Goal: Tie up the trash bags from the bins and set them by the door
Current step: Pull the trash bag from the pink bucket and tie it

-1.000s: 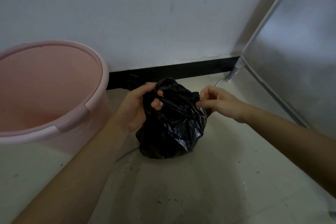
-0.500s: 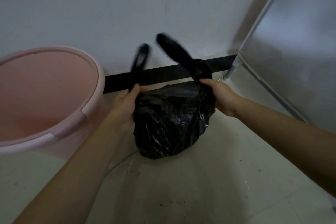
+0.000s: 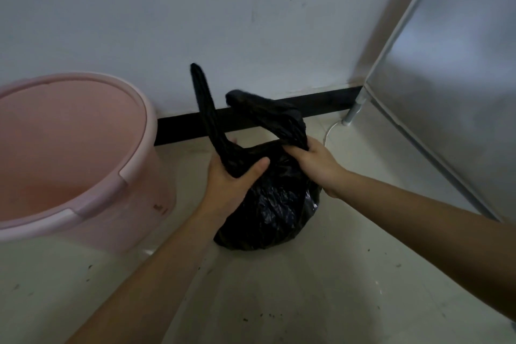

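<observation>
Trash bag [image 3: 273, 204] ears in curled fingers [image 3: 297, 151] of right hand [image 3: 318, 169] and left hand [image 3: 231, 183]; bin [image 3: 131, 226] mark [image 3: 160, 208] unreadable.

black trash bag [image 3: 268, 209] on floor | left hand [image 3: 231, 179], right hand [image 3: 315, 162] each gripping a twisted flap | pink bin [image 3: 145, 131] beside

— Worn on the arms?
— Bare, both; left forearm [image 3: 156, 268] uncovered from wrist down to the lower edge; right forearm [image 3: 418, 212] likewise, out to the right edge.
— And the hands?
— Bare too, left hand [image 3: 231, 180] and right hand [image 3: 317, 166] alike; slender fingers [image 3: 297, 151]; nails too dim to judge.
</observation>
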{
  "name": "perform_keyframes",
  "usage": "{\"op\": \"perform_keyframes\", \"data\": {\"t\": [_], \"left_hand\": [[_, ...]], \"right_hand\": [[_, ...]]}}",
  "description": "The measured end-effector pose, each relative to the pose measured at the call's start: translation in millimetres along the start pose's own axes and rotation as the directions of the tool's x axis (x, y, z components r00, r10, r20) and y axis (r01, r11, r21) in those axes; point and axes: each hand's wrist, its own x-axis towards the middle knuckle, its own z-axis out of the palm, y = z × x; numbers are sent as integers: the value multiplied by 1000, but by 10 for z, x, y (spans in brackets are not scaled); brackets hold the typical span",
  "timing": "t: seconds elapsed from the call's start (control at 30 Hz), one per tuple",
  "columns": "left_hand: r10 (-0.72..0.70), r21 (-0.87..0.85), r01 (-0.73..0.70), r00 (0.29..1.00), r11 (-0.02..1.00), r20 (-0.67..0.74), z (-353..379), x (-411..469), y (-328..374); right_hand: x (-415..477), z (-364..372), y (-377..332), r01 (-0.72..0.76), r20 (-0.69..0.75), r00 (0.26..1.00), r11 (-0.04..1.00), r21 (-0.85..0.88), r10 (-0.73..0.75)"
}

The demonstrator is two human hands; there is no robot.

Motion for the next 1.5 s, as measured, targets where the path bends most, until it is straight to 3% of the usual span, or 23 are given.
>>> {"op": "perform_keyframes", "data": {"t": [0.1, 0.17, 0.3, 0.37, 0.47, 0.53, 0.67, 0.83, 1.0, 1.13, 1.27, 1.43, 1.5], "left_hand": [[-123, -215, 94, 984, 972, -126, 59, 109, 90], [-276, -419, 164, 935, 893, -223, 75, 204, 155], [-443, -694, 277, 894, 664, -66, 74, 295, 85], [-465, -746, 295, 885, 597, -22, 59, 273, -3], [-497, -780, 283, 867, 559, -42, 5, 263, -62], [-514, -776, 313, 858, 548, -17, -36, 269, -111], [-521, -776, 400, 846, 489, 108, -37, 266, -61], [-498, -809, 424, 845, 406, 193, -7, 173, 34], [-417, -775, 367, 897, 515, 149, -15, 190, 79], [-425, -831, 325, 897, 451, 120, -71, 231, 99], [-365, -753, 360, 915, 551, 170, -140, 182, 39], [-338, -704, 425, 901, 569, 270, -186, 242, -20], [-356, -574, 457, 890, 679, 287, -169, 261, -16]], "right_hand": [[-25, 74, 34, -84, 128, 990, 968, 235, 54], [-41, 111, 28, -183, 187, 976, 876, 446, 109], [-18, 77, 13, -195, 100, 981, 852, 487, 167], [-31, 59, 31, -199, 105, 980, 882, 428, 170], [-74, 40, 80, -141, 106, 987, 974, 178, 124], [-86, 30, 105, -172, 150, 977, 973, 152, 149], [-91, -16, -77, -276, 163, 961, 794, 542, 223], [5, -178, -325, -145, 8, 981, 699, 701, 195], [22, -239, -218, -141, 48, 988, 734, 665, 147], [-78, -287, -217, -253, 176, 965, 856, 451, 192], [-71, -265, -283, -133, 171, 982, 944, 301, 83], [2, -242, -309, -12, 74, 997, 986, 165, -1], [-1, -227, -344, 33, 52, 998, 991, 127, -40]]}}
